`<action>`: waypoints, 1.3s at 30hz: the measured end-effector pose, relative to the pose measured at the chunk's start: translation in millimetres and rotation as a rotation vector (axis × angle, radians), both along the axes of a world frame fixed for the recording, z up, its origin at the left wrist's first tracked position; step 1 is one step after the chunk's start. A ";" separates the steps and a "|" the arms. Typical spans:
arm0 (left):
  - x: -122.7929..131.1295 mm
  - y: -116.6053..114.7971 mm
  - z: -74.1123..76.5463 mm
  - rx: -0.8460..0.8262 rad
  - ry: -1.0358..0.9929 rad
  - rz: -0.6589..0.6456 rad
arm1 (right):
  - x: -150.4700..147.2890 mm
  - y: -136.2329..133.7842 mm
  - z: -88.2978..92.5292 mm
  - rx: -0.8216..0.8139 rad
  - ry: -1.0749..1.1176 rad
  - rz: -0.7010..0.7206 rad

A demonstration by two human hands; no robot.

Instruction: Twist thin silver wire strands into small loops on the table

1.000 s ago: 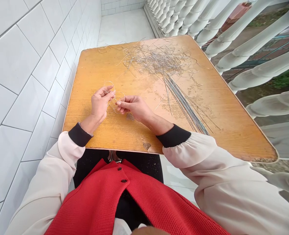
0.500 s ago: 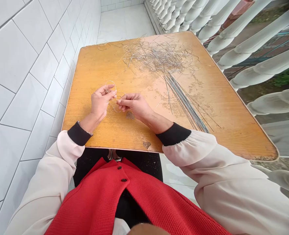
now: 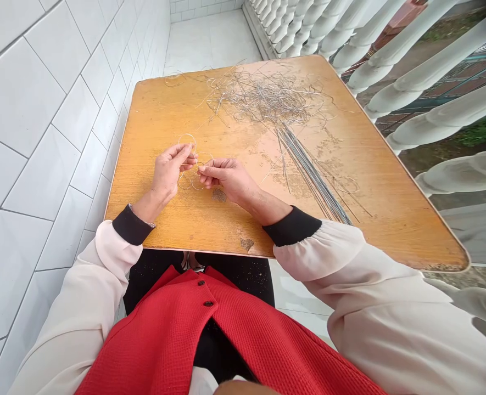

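Note:
Both my hands work over the near left part of an orange wooden table (image 3: 391,219). My left hand (image 3: 168,170) pinches a thin wire bent into small rings (image 3: 187,138), one ring standing above its fingertips. My right hand (image 3: 226,176) pinches the same wire piece from the right, with further loops hanging between the two hands. Farther back lies a tangled heap of thin silver wire (image 3: 267,99). A bundle of straight dark wires (image 3: 312,175) runs from that heap toward the near right.
A white tiled wall (image 3: 40,109) runs along the left of the table. White balusters (image 3: 411,71) line the right side, with ground and greenery beyond. Worn patches mark the tabletop. A loose wire ring (image 3: 173,80) lies at the far left corner.
Both hands stay on the wire rings with only small finger shifts. The view has tilted slightly.

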State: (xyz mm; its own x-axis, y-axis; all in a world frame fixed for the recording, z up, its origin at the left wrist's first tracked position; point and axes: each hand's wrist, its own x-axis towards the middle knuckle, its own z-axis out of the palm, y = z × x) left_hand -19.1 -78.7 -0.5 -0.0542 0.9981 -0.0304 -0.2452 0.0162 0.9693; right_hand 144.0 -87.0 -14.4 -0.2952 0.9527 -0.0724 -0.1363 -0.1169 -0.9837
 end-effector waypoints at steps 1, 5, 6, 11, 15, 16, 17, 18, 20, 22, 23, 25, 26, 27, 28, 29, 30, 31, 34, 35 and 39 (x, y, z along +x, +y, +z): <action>-0.1 -1.2 0.8 -0.010 0.013 -0.008 | 0.1 -0.1 0.2 0.003 0.002 -0.001; 0.9 -4.4 3.5 -0.047 0.067 -0.051 | -0.1 -0.6 1.5 0.019 -0.009 -0.013; 1.2 -4.6 3.7 -0.050 0.081 -0.057 | -0.1 -0.6 1.7 0.021 -0.011 -0.013; -0.2 -2.8 3.9 -0.063 0.127 -0.031 | 1.0 0.3 2.1 0.024 -0.016 0.007; -2.8 0.4 3.3 -0.074 0.150 -0.023 | 2.1 1.8 1.8 0.011 -0.012 0.006; -3.2 1.1 2.9 -0.073 0.155 -0.023 | 2.2 2.1 1.5 0.007 -0.013 0.004; -3.3 1.6 2.5 -0.070 0.156 -0.024 | 2.3 2.5 1.1 0.005 -0.014 0.002; -3.3 1.9 2.1 -0.066 0.154 -0.027 | 2.3 2.8 0.5 0.003 -0.014 0.001; -3.0 1.6 2.1 -0.060 0.147 -0.041 | 2.1 3.4 -0.8 -0.001 -0.011 -0.004; -2.6 0.3 3.1 -0.064 0.139 -0.061 | 2.0 3.8 -1.9 -0.010 -0.011 -0.007; -2.5 -0.5 3.8 -0.068 0.136 -0.071 | 2.1 4.0 -2.1 -0.014 -0.013 -0.008; -2.4 -2.0 5.2 -0.070 0.128 -0.085 | 2.3 4.2 -2.3 -0.022 -0.021 -0.007; -2.4 -2.5 5.8 -0.069 0.124 -0.093 | 2.5 4.2 -2.2 -0.025 -0.023 -0.006; -2.4 -3.0 6.3 -0.065 0.121 -0.097 | 2.6 4.2 -1.9 -0.027 -0.023 -0.004; -2.3 -3.3 6.8 -0.061 0.119 -0.100 | 2.8 4.1 -1.5 -0.028 -0.021 -0.001; -2.3 -3.5 7.3 -0.056 0.117 -0.099 | 2.9 3.9 -1.0 -0.026 -0.018 0.004; -2.2 -3.6 7.8 -0.054 0.118 -0.097 | 3.0 3.6 -0.4 -0.022 -0.017 0.011; -2.1 -3.8 8.4 -0.053 0.118 -0.093 | 3.0 3.2 0.3 -0.014 -0.016 0.018; -1.4 -4.3 10.6 -0.056 0.110 -0.074 | 3.2 2.2 2.0 0.013 -0.020 0.044; -1.1 -4.4 11.4 -0.061 0.104 -0.069 | 3.2 2.1 2.1 0.021 -0.022 0.052; 0.0 -4.6 12.6 -0.089 0.082 -0.055 | 3.4 2.7 -0.1 0.036 -0.041 0.064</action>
State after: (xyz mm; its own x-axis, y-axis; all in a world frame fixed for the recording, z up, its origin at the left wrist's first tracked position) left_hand -19.0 -83.3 12.1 -0.0053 0.9932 -0.1164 -0.1615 0.1141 0.9803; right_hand 147.4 -84.3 -14.6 -0.3531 0.9342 -0.0511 -0.0896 -0.0881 -0.9921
